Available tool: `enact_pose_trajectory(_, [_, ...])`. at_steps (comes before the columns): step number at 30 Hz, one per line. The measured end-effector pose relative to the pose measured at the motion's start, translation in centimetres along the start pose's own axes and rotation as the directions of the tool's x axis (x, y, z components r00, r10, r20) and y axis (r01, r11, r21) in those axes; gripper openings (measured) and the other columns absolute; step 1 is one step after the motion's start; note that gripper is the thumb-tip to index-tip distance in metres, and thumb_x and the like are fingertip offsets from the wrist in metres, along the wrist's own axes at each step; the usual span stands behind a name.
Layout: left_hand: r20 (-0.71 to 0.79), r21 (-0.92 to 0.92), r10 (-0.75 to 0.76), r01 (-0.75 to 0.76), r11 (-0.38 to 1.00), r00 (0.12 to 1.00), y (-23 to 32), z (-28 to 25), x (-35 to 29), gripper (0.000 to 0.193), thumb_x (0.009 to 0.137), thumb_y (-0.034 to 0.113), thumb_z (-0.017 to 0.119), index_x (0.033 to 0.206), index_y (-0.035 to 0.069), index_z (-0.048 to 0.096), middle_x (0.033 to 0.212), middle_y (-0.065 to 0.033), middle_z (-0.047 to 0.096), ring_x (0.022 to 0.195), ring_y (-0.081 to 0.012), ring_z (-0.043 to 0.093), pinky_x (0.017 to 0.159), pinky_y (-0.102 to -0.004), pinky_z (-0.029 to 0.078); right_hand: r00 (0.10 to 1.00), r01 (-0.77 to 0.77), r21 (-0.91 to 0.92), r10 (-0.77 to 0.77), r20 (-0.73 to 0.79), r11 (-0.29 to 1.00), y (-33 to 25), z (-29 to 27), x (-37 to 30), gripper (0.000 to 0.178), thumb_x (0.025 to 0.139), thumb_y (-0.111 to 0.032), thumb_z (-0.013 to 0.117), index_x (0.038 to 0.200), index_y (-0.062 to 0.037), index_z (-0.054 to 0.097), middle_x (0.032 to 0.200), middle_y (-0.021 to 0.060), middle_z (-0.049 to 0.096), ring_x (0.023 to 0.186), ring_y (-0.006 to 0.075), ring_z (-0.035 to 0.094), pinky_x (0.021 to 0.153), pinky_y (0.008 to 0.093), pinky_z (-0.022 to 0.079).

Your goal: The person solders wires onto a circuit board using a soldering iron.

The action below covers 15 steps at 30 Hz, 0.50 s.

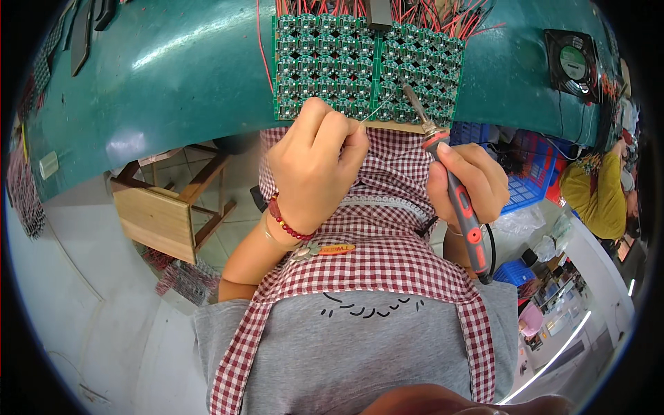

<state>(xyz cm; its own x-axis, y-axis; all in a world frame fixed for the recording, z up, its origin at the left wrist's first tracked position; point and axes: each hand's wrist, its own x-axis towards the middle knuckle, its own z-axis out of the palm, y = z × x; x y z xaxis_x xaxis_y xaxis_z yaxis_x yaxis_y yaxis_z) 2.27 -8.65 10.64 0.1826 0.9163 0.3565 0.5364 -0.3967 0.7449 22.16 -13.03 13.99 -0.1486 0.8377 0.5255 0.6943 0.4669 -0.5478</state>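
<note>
My right hand (pixel 474 181) is closed round the grey and red handle of a soldering iron (pixel 462 197). Its metal tip points up and left, over the right half of a panel of green circuit boards (pixel 325 66). With pinched fingers, my left hand (pixel 318 162) holds a thin strand of solder wire (pixel 377 111) that reaches toward the boards near the iron's tip. Whether tip and wire touch a board is too small to tell. The panel lies at the table's near edge, with many red wires (pixel 422 10) along its far side.
A dark block (pixel 378 14) rests on the panel's far edge. On the green table (pixel 187 76) a black fan (pixel 573 66) stands at the right. A wooden stool (pixel 155 214) is at lower left, blue crates (pixel 529 183) at the right. Another person (pixel 596 194) sits at far right.
</note>
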Motion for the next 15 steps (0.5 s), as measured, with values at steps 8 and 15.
enact_pose_trajectory(8, [-0.007, 0.009, 0.008, -0.008, 1.0, 1.0, 0.36, -0.14, 0.02, 0.019, 0.07, -0.007, 0.074, 0.074, 0.002, 0.058, 0.072, -0.0077, 0.053, 0.058, -0.0219, 0.056, 0.05, -0.0316, 0.044, 1.0, -0.007, 0.003, 0.007, 0.0, 1.0, -0.05, 0.07, -0.08, 0.031, 0.069, 0.005, 0.075, 0.1, 0.0027, 0.07, 0.072, 0.0116, 0.065, 0.057, 0.0219, 0.063, 0.049, 0.0281, 0.05])
enact_pose_trajectory(15, [-0.007, -0.018, 0.008, -0.008, 1.0, 1.0, 0.19, 0.48, 0.2, 0.019, 0.07, -0.007, 0.074, 0.074, 0.002, 0.058, 0.072, -0.0077, 0.054, 0.058, -0.022, 0.057, 0.051, -0.0318, 0.045, 0.999, -0.041, -0.008, 0.041, 0.028, 0.999, -0.84, -0.06, 0.25, 0.033, 0.068, 0.006, 0.075, 0.101, 0.0026, 0.07, 0.071, 0.0107, 0.064, 0.056, 0.0216, 0.062, 0.048, 0.0286, 0.048])
